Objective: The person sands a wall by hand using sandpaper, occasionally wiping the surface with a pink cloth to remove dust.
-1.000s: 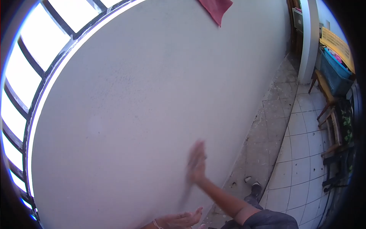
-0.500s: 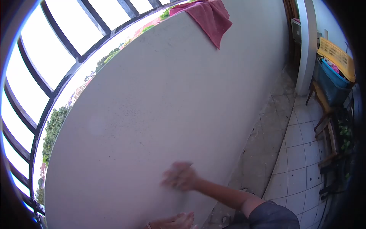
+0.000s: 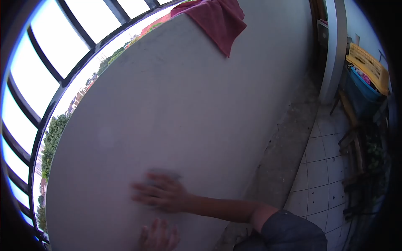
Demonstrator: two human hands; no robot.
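My right hand [image 3: 163,193] reaches across from the right, over the pale wall [image 3: 188,117]. Its fingers are stretched out and a little apart, pointing left, and motion blurs them. A smeared grey patch [image 3: 169,172] shows beyond the hand's upper edge; I cannot tell whether it is a thing under the hand or a shadow. Below it, at the bottom edge of the view, is my left hand [image 3: 159,237], with fingers extended upward and apart and nothing visible in them.
A red cloth [image 3: 217,23] hangs over the wall's top, under dark railing bars [image 3: 79,31]. On the right, a yellow basket [image 3: 368,62] rests on a blue tub [image 3: 362,83] beside a wooden chair [image 3: 349,108]. White floor tiles [image 3: 318,167] run alongside a concrete strip [image 3: 278,159].
My right hand has swept left along the wall, its fingers now more spread. My left hand has also moved left, its fingers turned upward. The view has shifted slightly.
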